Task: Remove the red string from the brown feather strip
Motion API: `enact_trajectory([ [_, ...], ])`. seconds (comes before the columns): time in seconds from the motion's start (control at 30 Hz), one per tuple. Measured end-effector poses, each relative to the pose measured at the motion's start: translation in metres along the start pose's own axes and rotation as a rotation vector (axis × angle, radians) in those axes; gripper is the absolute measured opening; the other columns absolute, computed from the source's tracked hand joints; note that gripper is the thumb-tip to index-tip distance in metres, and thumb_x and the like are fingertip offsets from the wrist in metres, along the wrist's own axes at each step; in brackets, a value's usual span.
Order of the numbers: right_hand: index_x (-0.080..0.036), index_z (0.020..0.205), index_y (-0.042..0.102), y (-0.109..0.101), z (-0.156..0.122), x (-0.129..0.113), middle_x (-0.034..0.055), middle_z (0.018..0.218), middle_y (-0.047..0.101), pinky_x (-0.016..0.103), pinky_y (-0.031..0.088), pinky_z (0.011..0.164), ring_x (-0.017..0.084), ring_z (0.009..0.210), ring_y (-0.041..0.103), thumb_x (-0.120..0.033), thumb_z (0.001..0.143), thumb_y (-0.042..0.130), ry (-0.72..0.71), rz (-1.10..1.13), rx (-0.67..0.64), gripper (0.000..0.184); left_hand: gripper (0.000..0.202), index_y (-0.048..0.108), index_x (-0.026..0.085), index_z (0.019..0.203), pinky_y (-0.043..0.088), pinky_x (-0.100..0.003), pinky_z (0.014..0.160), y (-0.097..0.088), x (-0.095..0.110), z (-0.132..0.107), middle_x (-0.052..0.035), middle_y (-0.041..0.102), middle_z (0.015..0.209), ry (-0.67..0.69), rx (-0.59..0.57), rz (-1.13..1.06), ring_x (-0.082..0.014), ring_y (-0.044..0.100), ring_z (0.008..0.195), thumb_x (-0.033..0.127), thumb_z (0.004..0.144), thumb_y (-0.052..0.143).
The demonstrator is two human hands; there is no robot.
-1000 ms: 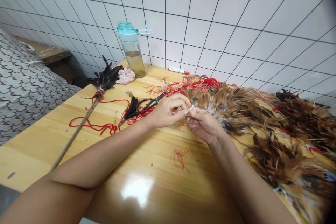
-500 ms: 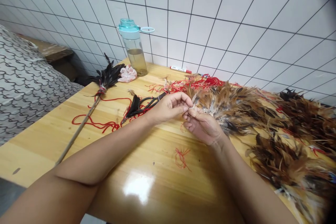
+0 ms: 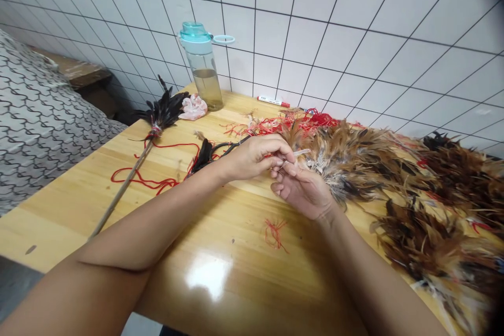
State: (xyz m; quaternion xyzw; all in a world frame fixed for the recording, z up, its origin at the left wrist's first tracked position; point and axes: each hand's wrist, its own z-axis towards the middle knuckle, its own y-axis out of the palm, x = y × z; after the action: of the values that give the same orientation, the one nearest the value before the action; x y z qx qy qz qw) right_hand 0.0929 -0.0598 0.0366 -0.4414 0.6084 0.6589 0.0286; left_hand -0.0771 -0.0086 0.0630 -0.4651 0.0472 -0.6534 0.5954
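My left hand [image 3: 255,157] and my right hand [image 3: 305,189] meet over the wooden table [image 3: 118,205], fingertips pinched together. Between them I grip the pale quill ends of a small bunch of feathers [image 3: 301,153], and a bit of red thread [image 3: 272,155] shows at my left fingers. The bunch joins the big heap of brown feathers [image 3: 354,160] just behind my hands. Both hands are closed in a pinch.
A stick with dark feathers tied at its tip [image 3: 157,115] lies left, with red string [image 3: 145,181] around it. A water bottle [image 3: 202,65], pink cloth [image 3: 193,107] and red marker [image 3: 271,100] stand by the tiled wall. Scissors [image 3: 224,147] and a thread scrap [image 3: 275,232] lie nearby.
My hands stay pinched on the feather ends; the left fingers have shifted slightly over the right, and a pale quill now sticks out to the right. The view has drifted a little.
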Motion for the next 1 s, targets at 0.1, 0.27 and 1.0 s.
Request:
enact_trajectory([
  [0.1, -0.018, 0.066, 0.049, 0.001, 0.001, 0.005, -0.0006, 0.086, 0.054, 0.024, 0.044, 0.069, 0.012, 0.087, 0.052, -0.015, 0.080, 0.060, -0.059, -0.011, -0.020, 0.018, 0.017, 0.065, 0.017, 0.093, 0.049, -0.022, 0.076, -0.003, 0.001, 0.002, -0.0049, 0.065, 0.089, 0.041, -0.020, 0.033, -0.0123, 0.061, 0.085, 0.010, 0.081, 0.054],
  [0.27, -0.019, 0.062, 0.049, -0.001, 0.002, 0.011, -0.0005, 0.084, 0.053, 0.028, 0.044, 0.071, 0.014, 0.085, 0.051, -0.027, 0.074, 0.070, -0.033, 0.008, -0.048, 0.026, 0.022, 0.066, 0.018, 0.093, 0.049, -0.024, 0.079, -0.006, 0.006, 0.004, -0.0062, 0.066, 0.092, 0.056, -0.063, 0.023, -0.0135, 0.061, 0.088, 0.009, 0.080, 0.051],
  [1.0, -0.018, 0.062, 0.048, -0.002, 0.004, 0.014, -0.0026, 0.072, 0.045, 0.022, 0.036, 0.060, 0.010, 0.068, 0.044, -0.033, 0.073, 0.074, -0.077, 0.083, -0.029, 0.032, 0.025, 0.049, 0.015, 0.100, 0.050, -0.018, 0.052, 0.022, 0.015, 0.000, -0.0012, 0.066, 0.068, -0.357, 0.209, -0.632, -0.0109, 0.065, 0.060, 0.033, 0.086, 0.059],
])
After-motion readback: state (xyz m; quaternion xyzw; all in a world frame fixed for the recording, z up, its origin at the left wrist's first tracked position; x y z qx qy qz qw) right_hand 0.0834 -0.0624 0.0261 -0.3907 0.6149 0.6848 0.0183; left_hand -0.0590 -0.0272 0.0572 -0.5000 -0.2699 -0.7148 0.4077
